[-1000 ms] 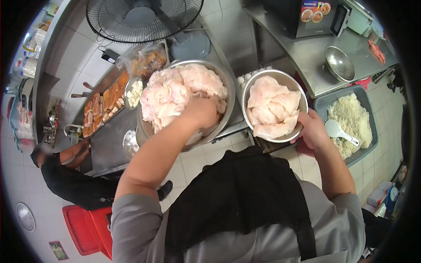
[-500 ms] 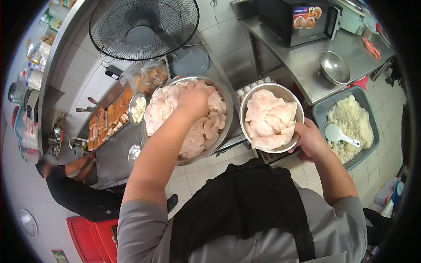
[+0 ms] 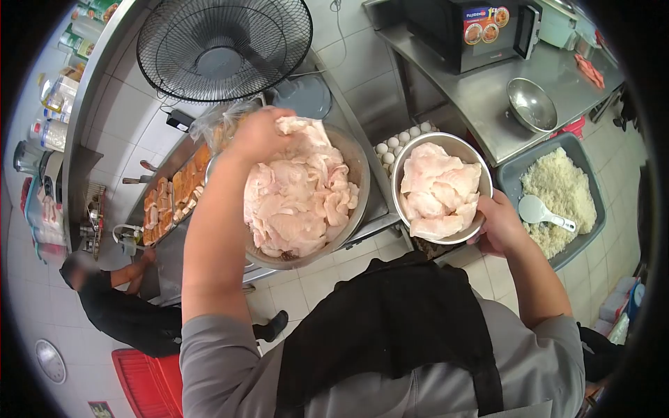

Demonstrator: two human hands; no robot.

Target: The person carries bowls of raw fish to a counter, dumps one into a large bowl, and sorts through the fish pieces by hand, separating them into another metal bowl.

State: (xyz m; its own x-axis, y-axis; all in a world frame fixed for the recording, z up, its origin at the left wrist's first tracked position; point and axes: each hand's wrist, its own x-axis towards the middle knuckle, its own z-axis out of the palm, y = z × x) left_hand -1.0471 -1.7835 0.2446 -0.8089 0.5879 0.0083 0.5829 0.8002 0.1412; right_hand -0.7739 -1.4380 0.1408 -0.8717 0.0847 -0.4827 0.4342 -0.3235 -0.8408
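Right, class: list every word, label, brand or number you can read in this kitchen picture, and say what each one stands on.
Sticker on the black microwave: a brand word in white on red above food pictures, too blurred to read with certainty.
Labels on the bottles on the shelf: too small to read.
Small picture card on the floor: no legible text.
Nothing readable on the bowls, the fan or the grey tub.

large bowl [image 3: 352, 164] base hidden by fillets, right hand [image 3: 503, 224] fingers under small bowl [image 3: 446, 143]

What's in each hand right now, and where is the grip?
Left hand grips a raw meat piece by its upper end, above the large bowl. Right hand holds the small bowl at its near rim.
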